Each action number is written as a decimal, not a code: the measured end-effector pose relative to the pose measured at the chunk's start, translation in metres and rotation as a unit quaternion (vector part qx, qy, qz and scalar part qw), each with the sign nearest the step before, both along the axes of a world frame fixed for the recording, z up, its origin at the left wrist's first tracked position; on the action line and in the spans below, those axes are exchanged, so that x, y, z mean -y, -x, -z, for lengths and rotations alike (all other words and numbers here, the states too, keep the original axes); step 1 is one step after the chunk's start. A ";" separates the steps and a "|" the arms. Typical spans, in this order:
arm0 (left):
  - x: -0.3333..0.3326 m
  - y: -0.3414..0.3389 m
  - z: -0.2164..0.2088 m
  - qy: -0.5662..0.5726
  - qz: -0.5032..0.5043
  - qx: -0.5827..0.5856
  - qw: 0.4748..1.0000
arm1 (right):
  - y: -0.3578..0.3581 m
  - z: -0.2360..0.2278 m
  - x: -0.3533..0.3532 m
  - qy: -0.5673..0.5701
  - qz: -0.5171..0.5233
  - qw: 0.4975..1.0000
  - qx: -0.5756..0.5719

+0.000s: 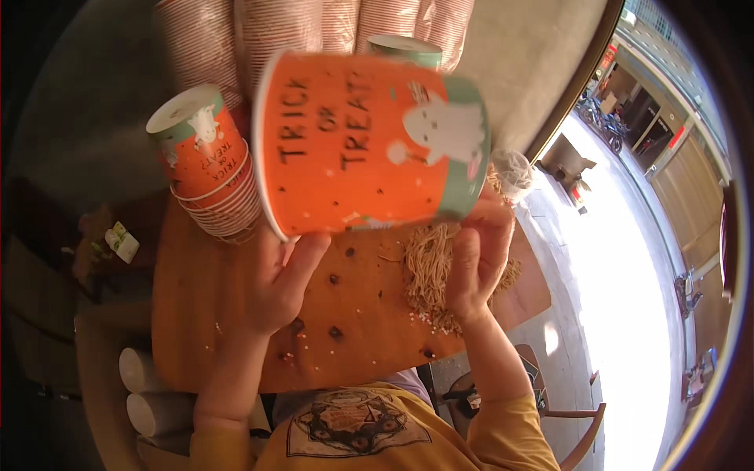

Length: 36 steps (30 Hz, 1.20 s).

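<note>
Between my two hands a large orange paper cup point(353, 145) is held up, lying on its side, with its white rim to the left and its green base to the right. A white ghost and dark lettering decorate it. My left hand point(287, 279) grips the rim end from below, its fingers partly hidden behind the cup. My right hand point(483, 255) holds the base end, thumb toward me. Below the cup, near my right hand, a bundle of tan strings point(430, 271) lies on the wooden table point(212, 306).
Nested cups point(212, 177) of the same design stand upside down at the table's left. Behind are tall plastic-wrapped cup stacks point(279, 35) and a green-based cup point(404, 47). A white string ball point(514, 174) sits right. White rolls point(149, 414) and a chair point(577, 428) flank the table.
</note>
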State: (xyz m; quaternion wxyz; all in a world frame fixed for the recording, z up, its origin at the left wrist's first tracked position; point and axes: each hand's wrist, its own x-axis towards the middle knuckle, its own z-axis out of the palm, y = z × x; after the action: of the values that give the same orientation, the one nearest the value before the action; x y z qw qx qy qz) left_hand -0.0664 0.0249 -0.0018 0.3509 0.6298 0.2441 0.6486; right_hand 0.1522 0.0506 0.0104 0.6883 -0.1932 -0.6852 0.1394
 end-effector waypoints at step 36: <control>0.157 -0.001 0.043 0.041 0.009 -0.297 0.954 | 0.020 0.060 0.144 0.223 -0.154 0.936 0.224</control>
State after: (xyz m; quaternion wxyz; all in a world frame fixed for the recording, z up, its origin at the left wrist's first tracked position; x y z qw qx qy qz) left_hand -0.0653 -0.1321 -0.0444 0.2940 0.7812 0.3579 0.4185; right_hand 0.1322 -0.0929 -0.0494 0.4265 -0.2603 -0.7940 0.3464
